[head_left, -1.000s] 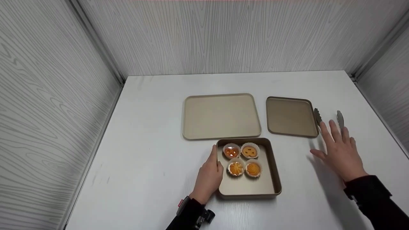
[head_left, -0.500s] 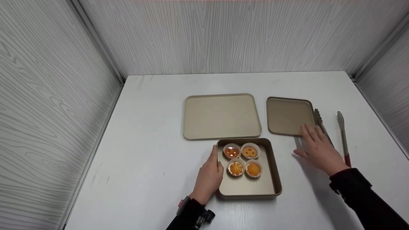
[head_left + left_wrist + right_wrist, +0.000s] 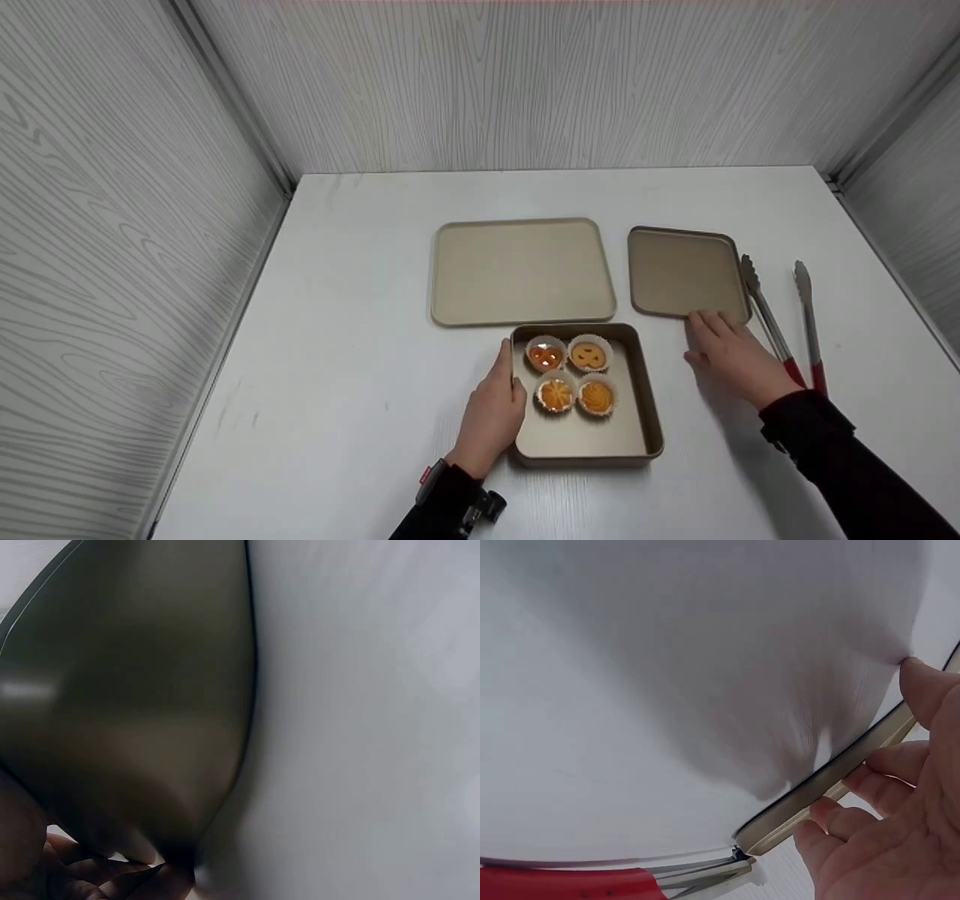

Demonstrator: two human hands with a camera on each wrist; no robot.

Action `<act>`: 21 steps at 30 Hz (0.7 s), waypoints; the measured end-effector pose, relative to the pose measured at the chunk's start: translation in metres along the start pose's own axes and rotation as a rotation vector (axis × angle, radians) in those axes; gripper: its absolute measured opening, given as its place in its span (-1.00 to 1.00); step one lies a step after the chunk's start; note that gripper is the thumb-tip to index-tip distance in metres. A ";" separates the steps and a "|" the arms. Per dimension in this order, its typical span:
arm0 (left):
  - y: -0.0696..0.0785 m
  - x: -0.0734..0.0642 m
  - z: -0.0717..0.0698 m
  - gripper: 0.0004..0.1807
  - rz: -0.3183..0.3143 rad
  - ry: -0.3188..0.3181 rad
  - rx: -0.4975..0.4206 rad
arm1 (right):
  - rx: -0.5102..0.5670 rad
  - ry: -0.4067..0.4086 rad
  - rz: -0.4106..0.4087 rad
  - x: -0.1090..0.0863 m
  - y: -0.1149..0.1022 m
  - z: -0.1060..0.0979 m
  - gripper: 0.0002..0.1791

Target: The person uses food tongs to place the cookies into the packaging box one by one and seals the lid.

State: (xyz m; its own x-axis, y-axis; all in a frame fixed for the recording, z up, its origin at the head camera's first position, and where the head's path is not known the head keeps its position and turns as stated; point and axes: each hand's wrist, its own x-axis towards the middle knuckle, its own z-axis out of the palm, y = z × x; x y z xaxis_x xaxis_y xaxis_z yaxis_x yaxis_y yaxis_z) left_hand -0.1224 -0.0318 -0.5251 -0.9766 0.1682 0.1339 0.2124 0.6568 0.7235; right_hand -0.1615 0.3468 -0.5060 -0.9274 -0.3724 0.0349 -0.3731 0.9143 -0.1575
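Observation:
My left hand (image 3: 491, 412) holds the left wall of a square, deep baking pan (image 3: 585, 444). The pan's brown outer side (image 3: 142, 667) fills much of the left wrist view, with bent fingers at its lower edge. Inside the pan stand several small tarts (image 3: 598, 396) in white paper cups, grouped toward the far left. My right hand (image 3: 739, 364) has its fingertips at the near edge of a small brown baking tray (image 3: 686, 274). In the right wrist view the fingers touch the tray's rim (image 3: 810, 791), while the thumb (image 3: 922, 686) stays apart from it, by the white tabletop.
A larger beige tray (image 3: 525, 274) lies behind the pan, close to its far rim. Spread metal tongs (image 3: 810, 322) with red handles lie right of the small tray, one arm along its side. Wood-grain panels (image 3: 480, 90) enclose the back and sides.
My right hand has moved left from over the tongs to the small tray's near edge, uncovering the tongs' red handles. The left hand and pan stay in place.

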 end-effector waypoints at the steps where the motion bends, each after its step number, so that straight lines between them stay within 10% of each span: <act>1: 0.000 0.000 0.000 -0.34 0.002 0.001 0.001 | -0.017 0.022 -0.023 0.000 0.000 0.000 -0.32; 21: 0.000 0.000 0.000 -0.32 -0.012 -0.015 -0.009 | -0.211 0.067 -0.035 -0.003 -0.004 0.000 -0.69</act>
State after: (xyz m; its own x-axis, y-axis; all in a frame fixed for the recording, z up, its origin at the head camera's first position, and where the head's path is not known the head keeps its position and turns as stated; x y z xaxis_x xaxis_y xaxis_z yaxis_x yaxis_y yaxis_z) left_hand -0.1229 -0.0319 -0.5250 -0.9784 0.1715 0.1156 0.2007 0.6520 0.7312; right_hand -0.1575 0.3447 -0.5053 -0.9109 -0.3995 0.1031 -0.3959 0.9167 0.0543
